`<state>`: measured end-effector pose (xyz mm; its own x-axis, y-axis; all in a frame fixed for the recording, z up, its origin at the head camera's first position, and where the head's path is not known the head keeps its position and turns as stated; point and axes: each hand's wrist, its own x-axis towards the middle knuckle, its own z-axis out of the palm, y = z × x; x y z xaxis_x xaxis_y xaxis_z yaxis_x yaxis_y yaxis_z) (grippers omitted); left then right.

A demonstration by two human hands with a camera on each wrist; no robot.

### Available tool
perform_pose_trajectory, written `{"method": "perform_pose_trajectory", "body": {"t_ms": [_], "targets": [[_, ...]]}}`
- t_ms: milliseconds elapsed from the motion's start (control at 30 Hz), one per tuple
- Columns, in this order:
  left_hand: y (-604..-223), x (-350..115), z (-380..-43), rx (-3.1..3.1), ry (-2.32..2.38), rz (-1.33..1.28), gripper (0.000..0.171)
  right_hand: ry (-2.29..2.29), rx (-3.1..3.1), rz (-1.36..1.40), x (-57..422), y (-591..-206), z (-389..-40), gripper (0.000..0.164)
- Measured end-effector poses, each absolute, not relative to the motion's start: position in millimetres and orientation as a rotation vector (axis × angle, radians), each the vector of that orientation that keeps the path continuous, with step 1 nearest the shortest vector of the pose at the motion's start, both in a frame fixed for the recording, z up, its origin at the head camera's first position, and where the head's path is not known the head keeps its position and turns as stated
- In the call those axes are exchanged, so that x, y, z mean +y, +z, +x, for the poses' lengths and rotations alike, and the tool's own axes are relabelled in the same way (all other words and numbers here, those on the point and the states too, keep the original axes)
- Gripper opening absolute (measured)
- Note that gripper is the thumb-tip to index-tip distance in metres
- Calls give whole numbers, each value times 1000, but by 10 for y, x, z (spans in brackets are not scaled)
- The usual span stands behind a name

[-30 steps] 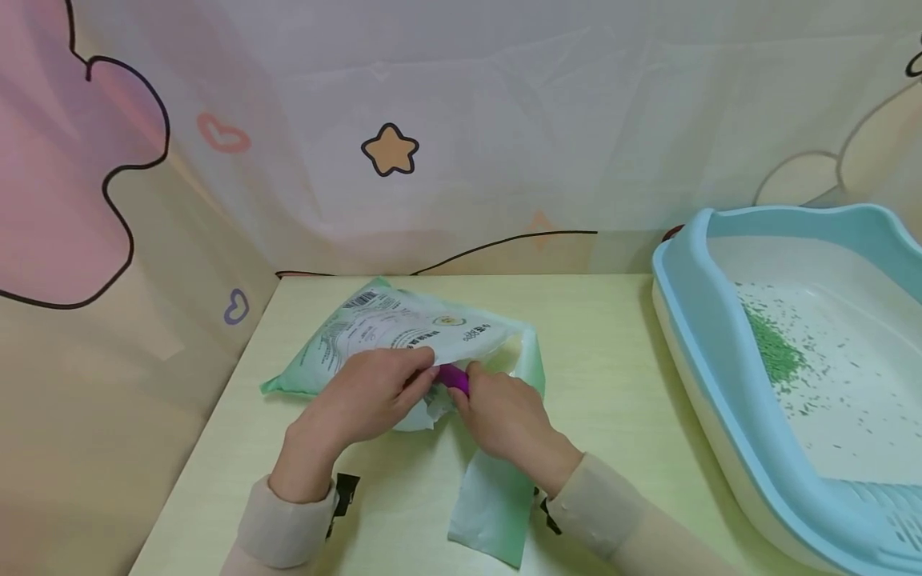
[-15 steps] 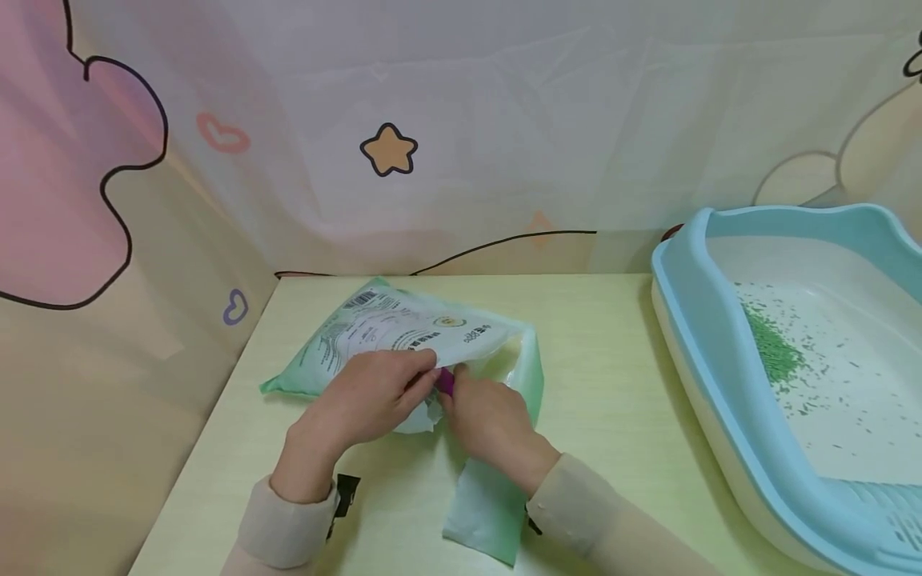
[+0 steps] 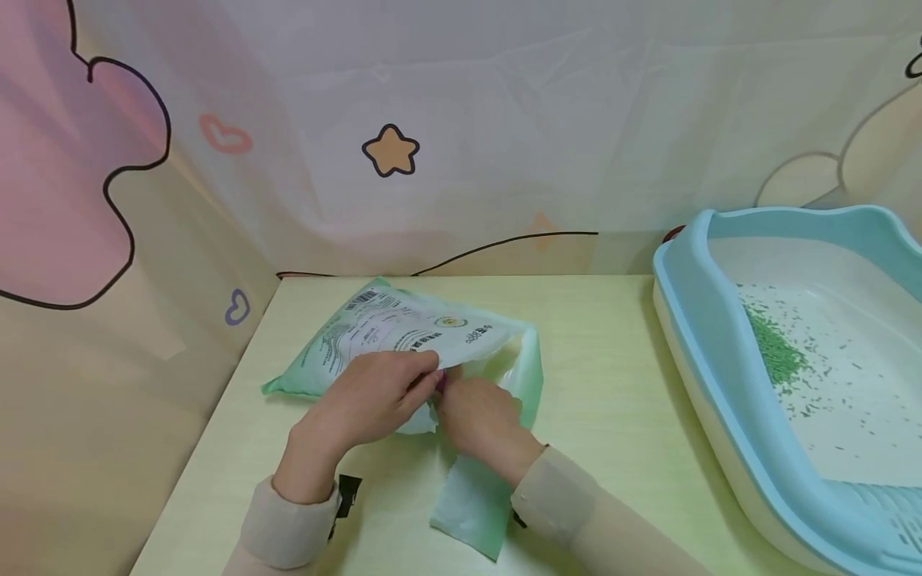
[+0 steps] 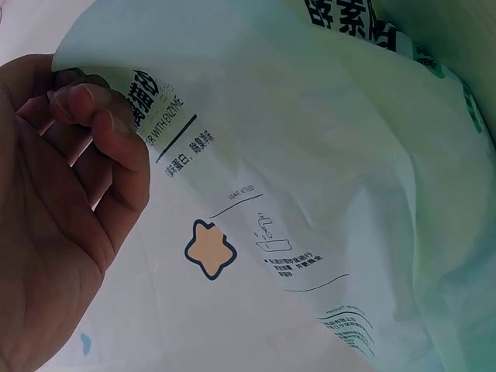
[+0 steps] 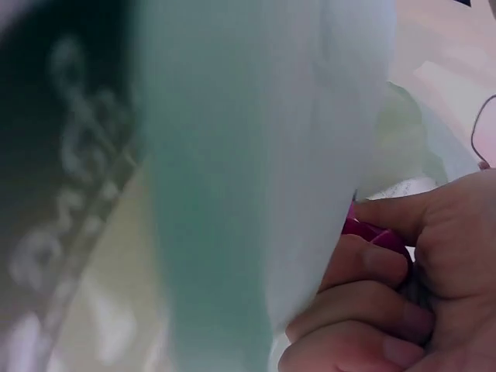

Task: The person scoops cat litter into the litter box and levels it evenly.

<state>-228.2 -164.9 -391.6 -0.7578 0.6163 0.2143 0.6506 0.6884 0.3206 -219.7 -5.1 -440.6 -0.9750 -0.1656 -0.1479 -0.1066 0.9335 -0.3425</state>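
A white and green cat litter bag (image 3: 461, 328) lies on the table, its end slit, with a long strip (image 3: 471, 504) hanging toward the front edge. My left hand (image 3: 378, 392) pinches the bag's upper edge; in the left wrist view the fingers curl against the printed film. Beside it, my right hand (image 3: 479, 420) grips a purple tool (image 5: 372, 232) at the slit. Curled fingers hide most of the tool, so I cannot tell its kind. The bag's film covers much of the right wrist view.
A blue-rimmed litter box (image 3: 727, 360) stands on the right, with green litter pellets (image 3: 774, 348) heaped and scattered on its white floor. A printed cloth backdrop (image 3: 504, 144) hangs behind the table (image 3: 591, 336).
My right hand has moved left along the slit with the purple tool, close to the left hand. Less of the tool shows now. The hanging strip has shifted left; the left hand stays put.
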Motion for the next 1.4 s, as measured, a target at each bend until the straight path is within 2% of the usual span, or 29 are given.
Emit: {"method": "perform_pose_trajectory", "body": {"t_ms": [300,567,1000,1233,1400], "targets": [[-3926,-1656,-2281,-2791,-579,-1073,32,-443,2909,-241,-99,-4502,-2245,36],[-3930,-1646,-2285,-2824,-578,-1058,31,-536,2869,-270,-74,-4528,-2341,40],[-3923,-1630,-2287,-2842,-569,-1053,30,-443,2891,-341,-125,-4506,-2359,22],[-3916,-1630,-2284,-2843,-569,-1040,32,-379,2961,-377,-75,-4478,-2305,32],[-3915,-1628,-2281,-2844,-582,-1039,32,-440,2995,-419,-13,-4463,-2247,33]]}}
